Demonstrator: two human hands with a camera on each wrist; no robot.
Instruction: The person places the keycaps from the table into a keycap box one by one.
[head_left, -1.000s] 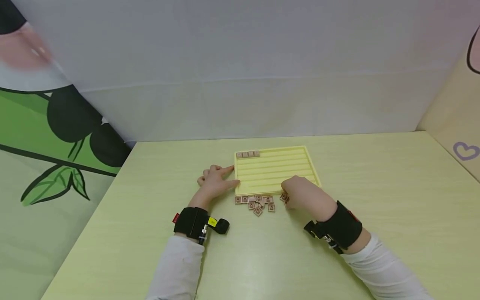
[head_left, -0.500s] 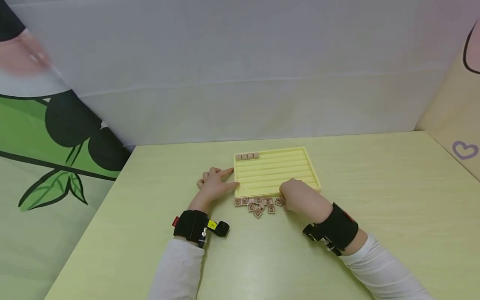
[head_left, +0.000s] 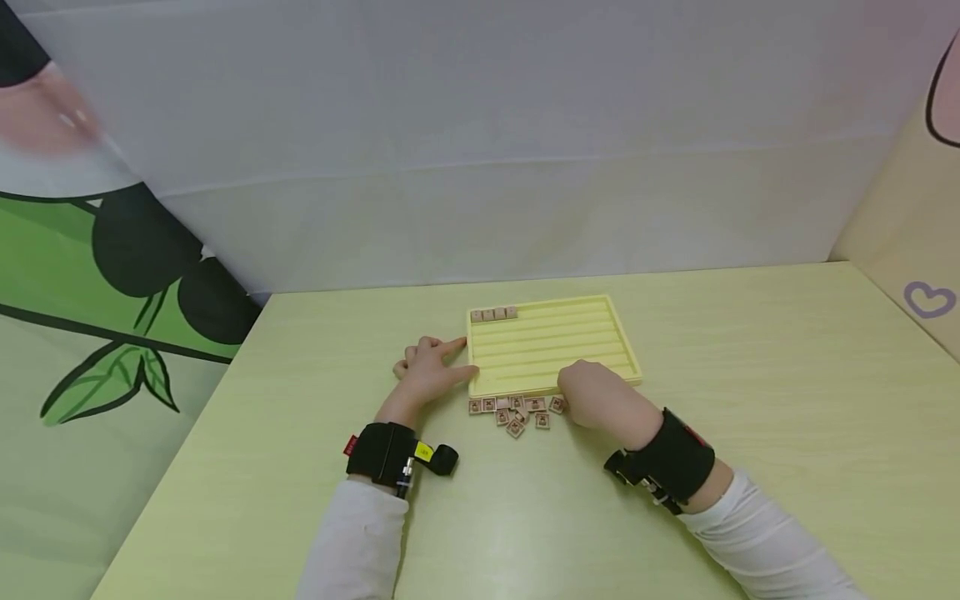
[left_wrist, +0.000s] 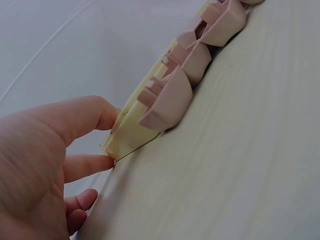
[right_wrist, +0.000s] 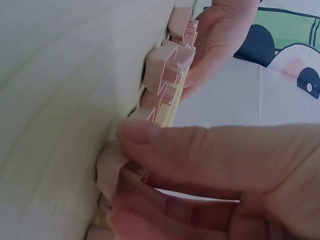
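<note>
A pale green table (head_left: 750,375) is seen from above, backed by a white wall (head_left: 480,150) at 12 o'clock, with a green leaf print (head_left: 105,367) on the panel at 9 o'clock. On the table, toward 12 o'clock from the hands, a yellow grooved tray (head_left: 551,342) is laid flat. A short row of four tiles (head_left: 494,314) is seated in the tray's farthest groove, at its 10 o'clock corner.

The left hand (head_left: 429,371) is laid at the tray's 9 o'clock edge. Its forefinger and thumb are held straight against the tray's left side and near corner, while the other fingers are loosely curled on the table; nothing is gripped. In the left wrist view the fingers (left_wrist: 85,165) are seen touching the tray's corner (left_wrist: 125,137).

The right hand (head_left: 596,392) is set at the tray's 6 o'clock edge, near its right half. In the right wrist view its fingers (right_wrist: 200,150) are curled and pinched on one tile (right_wrist: 112,170), held just off the table beside the tray's edge. A black wrist strap is worn on each arm.

A loose cluster of tiles (head_left: 517,408) is scattered on the table just at 6 o'clock of the tray, between the two hands, some touching the tray's near edge and a few overlapping one another. The marks on their faces are too small to be read.
</note>
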